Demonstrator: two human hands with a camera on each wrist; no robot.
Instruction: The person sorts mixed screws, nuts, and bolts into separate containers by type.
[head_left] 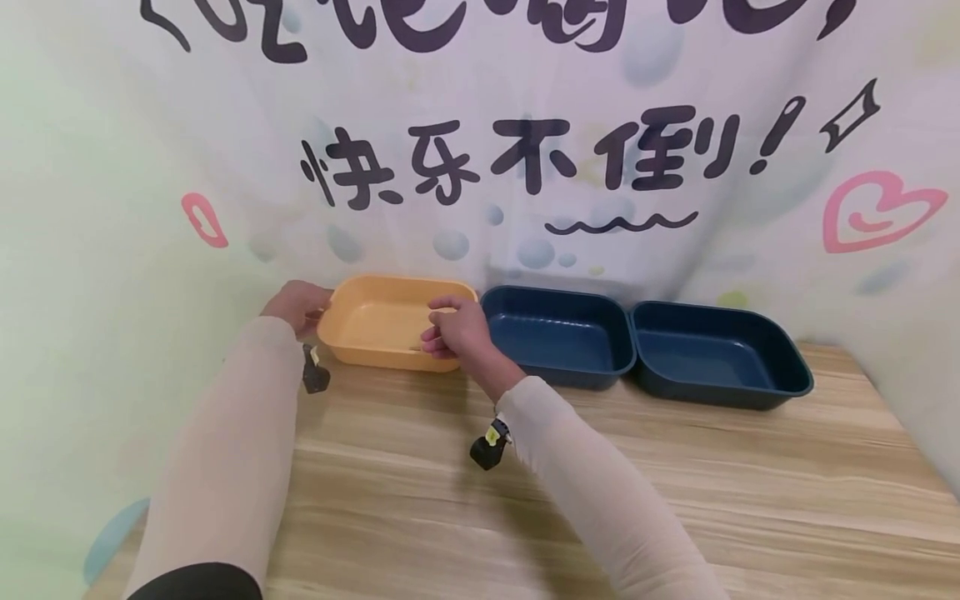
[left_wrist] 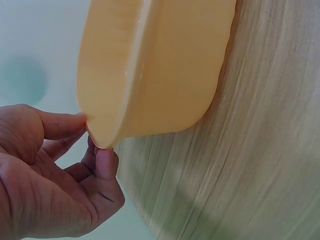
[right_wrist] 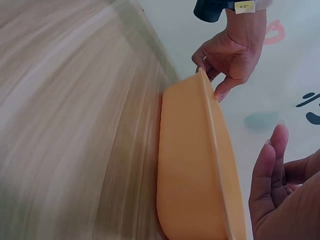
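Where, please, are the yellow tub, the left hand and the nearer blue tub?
yellow tub (head_left: 378,321), head view, inner floor.
left hand (left_wrist: 45,185), left wrist view, palm.
nearer blue tub (head_left: 555,333), head view, inner floor.

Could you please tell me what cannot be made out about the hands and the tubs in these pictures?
- Whether the right hand touches the yellow tub: the head view hides the fingertips; the right wrist view shows a gap.
- The yellow tub's far end: cut off in both wrist views.
- The left hand palm: cropped by the left wrist view's edge.
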